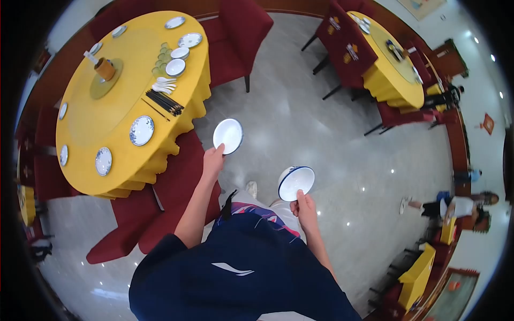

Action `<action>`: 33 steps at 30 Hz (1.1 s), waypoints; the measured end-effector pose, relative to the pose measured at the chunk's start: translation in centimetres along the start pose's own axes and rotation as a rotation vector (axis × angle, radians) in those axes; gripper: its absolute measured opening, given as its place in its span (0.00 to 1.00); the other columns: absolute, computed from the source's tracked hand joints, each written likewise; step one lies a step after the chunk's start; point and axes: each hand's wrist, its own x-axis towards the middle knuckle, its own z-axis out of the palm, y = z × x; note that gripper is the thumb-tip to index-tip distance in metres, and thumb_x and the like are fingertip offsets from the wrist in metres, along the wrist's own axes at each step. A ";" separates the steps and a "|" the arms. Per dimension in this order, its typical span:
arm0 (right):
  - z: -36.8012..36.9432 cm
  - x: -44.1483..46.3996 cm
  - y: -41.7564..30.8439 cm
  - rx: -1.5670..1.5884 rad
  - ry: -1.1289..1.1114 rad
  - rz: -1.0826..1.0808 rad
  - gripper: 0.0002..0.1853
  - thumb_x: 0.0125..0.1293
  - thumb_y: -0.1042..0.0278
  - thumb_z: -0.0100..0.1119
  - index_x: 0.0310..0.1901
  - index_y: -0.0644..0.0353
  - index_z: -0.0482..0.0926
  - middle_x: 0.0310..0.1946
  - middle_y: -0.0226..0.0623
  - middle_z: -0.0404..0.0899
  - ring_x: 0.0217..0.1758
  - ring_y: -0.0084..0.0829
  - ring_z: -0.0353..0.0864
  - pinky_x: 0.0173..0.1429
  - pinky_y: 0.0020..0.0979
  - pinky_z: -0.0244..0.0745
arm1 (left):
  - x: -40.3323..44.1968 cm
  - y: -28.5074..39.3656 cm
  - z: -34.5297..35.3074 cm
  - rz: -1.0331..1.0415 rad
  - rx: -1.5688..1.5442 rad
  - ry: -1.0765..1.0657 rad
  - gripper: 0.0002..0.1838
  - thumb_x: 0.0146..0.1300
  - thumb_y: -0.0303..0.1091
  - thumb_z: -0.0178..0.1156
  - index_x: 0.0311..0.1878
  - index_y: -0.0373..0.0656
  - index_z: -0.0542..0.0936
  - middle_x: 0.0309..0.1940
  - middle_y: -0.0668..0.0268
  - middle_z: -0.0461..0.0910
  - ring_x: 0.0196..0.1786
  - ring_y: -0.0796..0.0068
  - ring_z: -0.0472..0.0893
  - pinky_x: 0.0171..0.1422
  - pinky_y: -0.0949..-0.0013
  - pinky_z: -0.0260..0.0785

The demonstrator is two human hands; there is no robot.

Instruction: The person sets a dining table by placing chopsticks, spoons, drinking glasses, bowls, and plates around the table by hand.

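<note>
My left hand [214, 158] grips the edge of a white bowl [228, 135] with a thin dark rim, held over the grey floor. Pinched by its rim in my right hand [305, 207] is another white bowl [297, 183], blue-edged and tilted so its inside faces me. Both bowls look bare inside. To my left stands a round table with a yellow cloth [120, 115]. On it lie black chopsticks [165, 101], white spoons [164, 85], stacked bowls [175, 67] and glass cups [160, 61]. Blue-patterned plates [142, 130] are set around its edge.
Dark red chairs [230, 43] surround the table, one [182, 176] close to my left arm. A brown holder [104, 69] stands at the table's centre. Another yellow-covered table [393, 80] is at the far right. A person [455, 208] is farther off on the right.
</note>
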 end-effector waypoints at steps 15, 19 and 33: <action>2.6 41.7 -16.3 -0.700 -0.607 -0.246 0.23 0.69 0.54 0.54 0.24 0.65 0.76 0.12 0.33 0.74 0.16 0.22 0.73 0.24 0.28 0.66 | 12.3 4.3 5.3 0.057 0.633 0.748 0.22 0.64 0.43 0.55 0.27 0.29 0.79 0.23 0.44 0.77 0.30 0.50 0.82 0.34 0.55 0.69; 8.7 51.5 -21.0 -0.755 -0.773 -0.339 0.23 0.69 0.53 0.52 0.24 0.66 0.77 0.12 0.36 0.74 0.16 0.26 0.75 0.25 0.32 0.68 | 14.8 8.6 6.6 0.050 0.607 0.970 0.21 0.64 0.43 0.55 0.30 0.30 0.80 0.22 0.47 0.78 0.28 0.55 0.82 0.36 0.56 0.70; 32.3 65.2 -24.9 -0.796 -0.837 -0.172 0.24 0.69 0.51 0.53 0.24 0.66 0.77 0.13 0.30 0.71 0.18 0.19 0.70 0.24 0.27 0.65 | 40.6 16.6 -7.4 0.016 -0.243 1.134 0.22 0.66 0.44 0.54 0.26 0.31 0.76 0.16 0.65 0.72 0.15 0.74 0.71 0.18 0.67 0.67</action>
